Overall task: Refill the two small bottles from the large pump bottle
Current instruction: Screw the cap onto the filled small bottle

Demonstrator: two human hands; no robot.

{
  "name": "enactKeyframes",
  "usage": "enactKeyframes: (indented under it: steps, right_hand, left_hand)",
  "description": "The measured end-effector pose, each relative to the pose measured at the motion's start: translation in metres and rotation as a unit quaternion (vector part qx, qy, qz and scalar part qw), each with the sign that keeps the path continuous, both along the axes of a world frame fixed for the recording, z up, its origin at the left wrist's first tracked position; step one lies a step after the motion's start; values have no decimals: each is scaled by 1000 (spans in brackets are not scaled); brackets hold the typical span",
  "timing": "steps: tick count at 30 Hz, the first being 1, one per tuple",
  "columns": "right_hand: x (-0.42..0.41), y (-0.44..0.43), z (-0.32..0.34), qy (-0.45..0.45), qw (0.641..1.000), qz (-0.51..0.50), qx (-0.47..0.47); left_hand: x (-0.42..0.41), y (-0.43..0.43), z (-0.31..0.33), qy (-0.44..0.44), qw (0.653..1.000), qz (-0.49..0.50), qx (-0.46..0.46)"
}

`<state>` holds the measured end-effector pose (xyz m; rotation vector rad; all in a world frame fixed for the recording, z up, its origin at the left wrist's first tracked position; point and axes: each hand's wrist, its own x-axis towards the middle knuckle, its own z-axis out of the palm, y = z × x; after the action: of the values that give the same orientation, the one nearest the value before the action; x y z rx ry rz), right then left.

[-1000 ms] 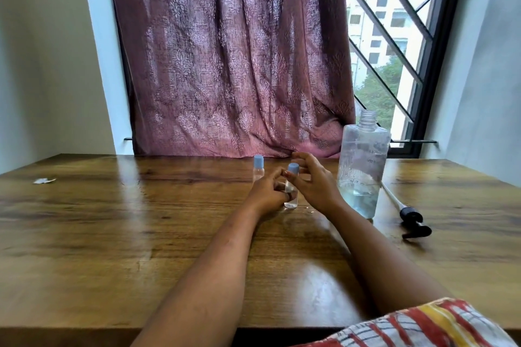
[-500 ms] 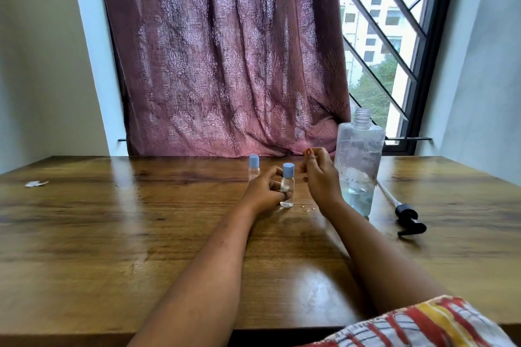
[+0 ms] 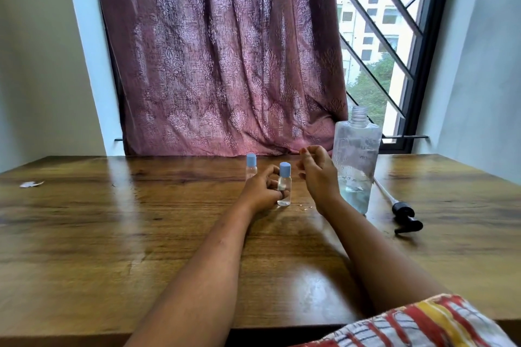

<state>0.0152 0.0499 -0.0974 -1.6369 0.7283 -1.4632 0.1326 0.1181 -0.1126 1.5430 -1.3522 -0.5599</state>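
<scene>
1. Withdrawn since one second ago, when its fingers met the cap, the right hand [image 3: 318,175] now stands raised at 2 o'clock of the near small bottle [image 3: 284,186], apart from it. Its fingers are loosely curled and grasp nothing.
2. The left hand [image 3: 262,191] rests on the table [image 3: 141,234] at 9 o'clock of the near small bottle. Its fingers curl round the clear body and hold the bottle upright, as they did in the earlier views.
3. The near small bottle stands on the table with its blue cap [image 3: 285,168] on. Clear liquid shows in its lower part.
4. The far small bottle [image 3: 251,167], also blue-capped and upright, stands at 11 o'clock of the near one, just behind the left hand.
5. The large bottle [image 3: 356,160] stands upright at 3 o'clock of the right hand, with its threaded neck open. Clear liquid fills only its lower part.
6. The pump [image 3: 400,211] lies flat on the table at 4 o'clock of the large bottle. Its black head points toward the viewer and its pale tube runs back toward the bottle's base.
7. A paper scrap [image 3: 31,184] lies at far 9 o'clock on the table. A patterned curtain [image 3: 225,65] hangs at 12 o'clock, and a barred window [image 3: 377,36] shows at 1 o'clock.
</scene>
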Motion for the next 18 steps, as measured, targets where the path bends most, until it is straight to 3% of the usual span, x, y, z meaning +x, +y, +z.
enactKeyframes:
  steps: [5, 9, 15, 18]
  right_hand:
    - [4, 4, -2, 45, 989, 142, 3]
    - [3, 4, -2, 101, 989, 92, -59]
    - [-2, 1, 0, 113, 991, 17, -71]
    - [0, 0, -3, 132, 989, 31, -63]
  left_hand:
    - [-1, 0, 0, 22, 1000, -10, -13]
    - [0, 0, 0, -3, 1000, -6, -20]
    - [0, -2, -2, 14, 1000, -12, -14]
    - [2, -2, -2, 17, 1000, -15, -16]
